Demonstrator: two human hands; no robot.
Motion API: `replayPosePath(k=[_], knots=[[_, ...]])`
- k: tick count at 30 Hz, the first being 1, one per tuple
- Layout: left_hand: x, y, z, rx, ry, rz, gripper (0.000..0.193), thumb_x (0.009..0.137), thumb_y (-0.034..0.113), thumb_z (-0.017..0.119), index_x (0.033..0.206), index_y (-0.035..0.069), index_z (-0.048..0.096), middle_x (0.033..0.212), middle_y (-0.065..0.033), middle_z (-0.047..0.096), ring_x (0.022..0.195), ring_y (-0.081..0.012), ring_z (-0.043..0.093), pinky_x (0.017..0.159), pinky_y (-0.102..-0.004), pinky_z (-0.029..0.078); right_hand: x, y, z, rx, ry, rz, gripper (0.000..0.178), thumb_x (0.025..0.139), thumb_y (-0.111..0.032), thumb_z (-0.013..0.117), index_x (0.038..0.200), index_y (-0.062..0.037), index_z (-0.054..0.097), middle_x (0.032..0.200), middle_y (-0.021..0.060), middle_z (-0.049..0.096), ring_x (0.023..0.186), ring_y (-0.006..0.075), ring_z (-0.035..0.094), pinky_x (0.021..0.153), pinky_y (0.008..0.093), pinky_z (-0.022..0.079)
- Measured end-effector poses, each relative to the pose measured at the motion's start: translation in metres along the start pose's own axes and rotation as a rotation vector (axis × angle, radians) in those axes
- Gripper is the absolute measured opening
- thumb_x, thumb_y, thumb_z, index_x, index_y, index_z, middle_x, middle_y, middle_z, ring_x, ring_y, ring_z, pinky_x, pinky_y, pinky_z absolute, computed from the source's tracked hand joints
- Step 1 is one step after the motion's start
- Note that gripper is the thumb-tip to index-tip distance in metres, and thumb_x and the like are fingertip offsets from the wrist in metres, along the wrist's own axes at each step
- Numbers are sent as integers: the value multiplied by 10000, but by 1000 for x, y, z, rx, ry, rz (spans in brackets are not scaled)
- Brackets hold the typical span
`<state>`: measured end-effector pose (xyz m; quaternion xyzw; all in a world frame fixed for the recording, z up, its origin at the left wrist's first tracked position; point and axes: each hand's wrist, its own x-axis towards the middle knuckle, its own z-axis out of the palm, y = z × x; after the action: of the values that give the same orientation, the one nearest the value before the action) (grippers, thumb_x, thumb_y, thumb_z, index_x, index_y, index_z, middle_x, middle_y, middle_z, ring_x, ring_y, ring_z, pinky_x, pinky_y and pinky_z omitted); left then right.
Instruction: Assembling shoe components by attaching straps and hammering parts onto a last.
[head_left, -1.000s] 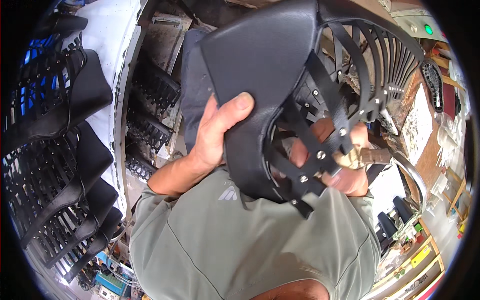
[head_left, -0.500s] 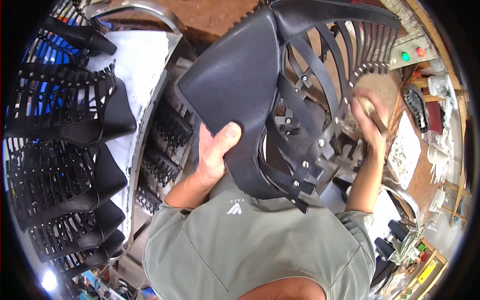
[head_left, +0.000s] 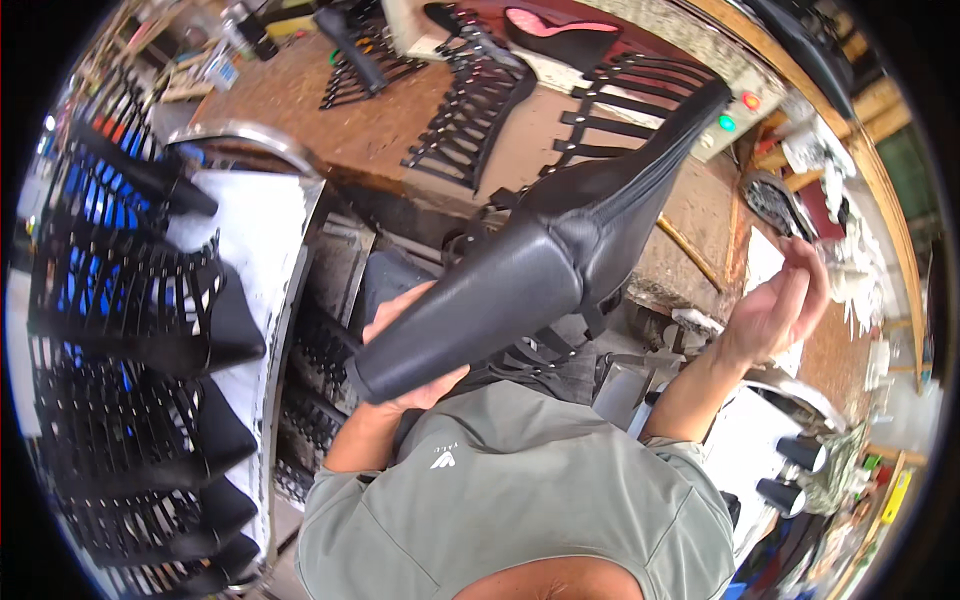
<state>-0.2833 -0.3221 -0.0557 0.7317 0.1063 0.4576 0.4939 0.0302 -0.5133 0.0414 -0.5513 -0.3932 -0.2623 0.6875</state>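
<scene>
A black leather strappy wedge shoe (head_left: 500, 295) is held in front of my chest, its smooth heel pointing down to the left. My left hand (head_left: 432, 388) grips that heel from beneath, and the shoe hides part of the fingers. The row of studded straps stretches away over the bench from the shoe's far end. My right hand (head_left: 785, 305) is raised on the right, apart from the shoe, with its fingers loosely stretched and nothing visible in it. Between the shoe and this hand, a thin wooden handle (head_left: 690, 254) lies on the bench.
On the left, a white-topped rack (head_left: 255, 225) carries several black strappy wedges (head_left: 225, 430). Across the brown workbench (head_left: 375, 125) lie a strappy upper (head_left: 470, 105) and a wedge with a pink insole (head_left: 565, 35). A box with red and green buttons (head_left: 738, 110) stands at the back right.
The shoe has turned over in my left hand, now showing its heel's narrow back. My right hand has let go of the wooden-handled tool and moved right. The view has shifted, showing more bench.
</scene>
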Motion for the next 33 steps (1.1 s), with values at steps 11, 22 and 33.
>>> replayPosePath(k=[11, 22, 33], knots=[[65, -61, 59, 102, -89, 560, 508, 775, 101, 754, 1193, -17, 491, 1276, -239, 524, 1183, -401, 528, 1046, -479, 398, 74, -74, 31, -388, -1138, -539, 679, 515, -384, 778, 1082, -63, 587, 882, 33, 579, 861, 238, 578, 834, 371, 436], [97, 24, 101, 463, -405, 233, 855, 507, 122, 843, 1269, -45, 492, 1230, -225, 566, 1097, -382, 578, 924, -422, 494, 41, -69, 30, -561, -1171, -501, 540, 660, -420, 660, 1038, -42, 591, 864, 54, 569, 793, 249, 551, 802, 406, 442], [82, 10, 111, 478, -318, 394, 725, 639, 246, 802, 1210, -105, 526, 1156, -255, 605, 1044, -424, 612, 907, -439, 513, 10, -53, 16, -547, -879, -498, 408, 707, -411, 681, 871, -39, 658, 623, 19, 547, 531, 186, 534, 622, 356, 452]])
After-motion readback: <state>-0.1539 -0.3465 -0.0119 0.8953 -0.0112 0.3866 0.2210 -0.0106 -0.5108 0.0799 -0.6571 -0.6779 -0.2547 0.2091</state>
